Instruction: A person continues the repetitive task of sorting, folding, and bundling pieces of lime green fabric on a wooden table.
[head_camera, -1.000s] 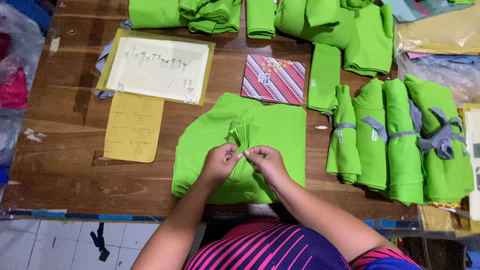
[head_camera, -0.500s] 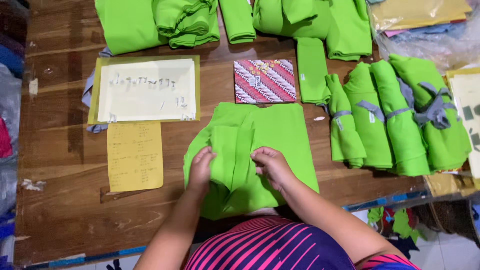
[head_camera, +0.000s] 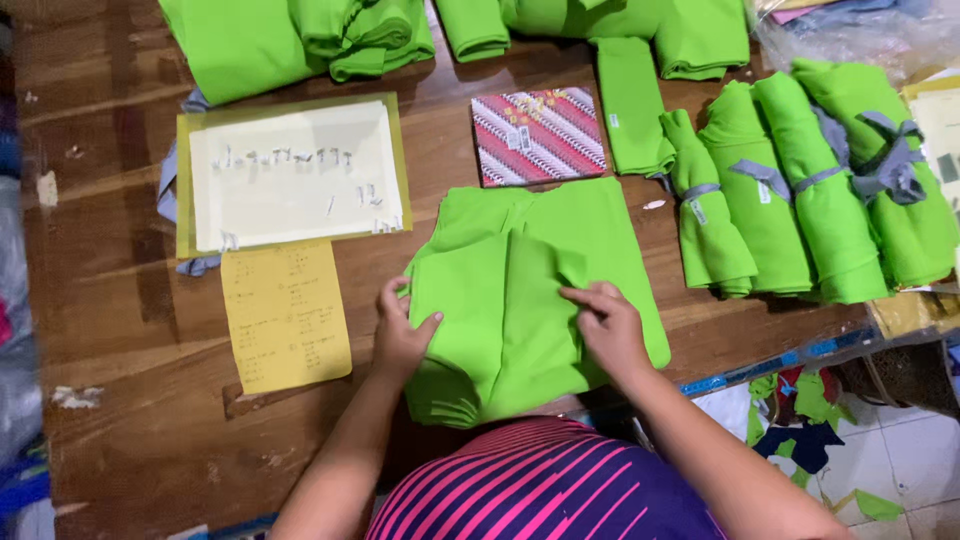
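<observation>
Your left hand (head_camera: 403, 335) lies flat on the left edge of the green stack (head_camera: 530, 300), fingers spread, thumb hooked over the top layer, pressing rather than gripping. Your right hand (head_camera: 610, 330) sits on the stack's right half with fingers together and nearly straight, tips pinning a fold line near the middle; no real pinch visible.

The stack is lower centre of the frame, at the near edge of the table (head_camera: 130, 420), its lower end hanging slightly over that edge. Yellow sheet (head_camera: 285, 315) is just left of it, patterned packet (head_camera: 538, 135) just above, tied green rolls (head_camera: 790, 190) to the right.

Handling, as I judge it: soft, light knit fabric, limp, layers slide on each other. Take hold at folded edges or corners, all layers at once; keep a flat palm on top so the plies don't creep.
</observation>
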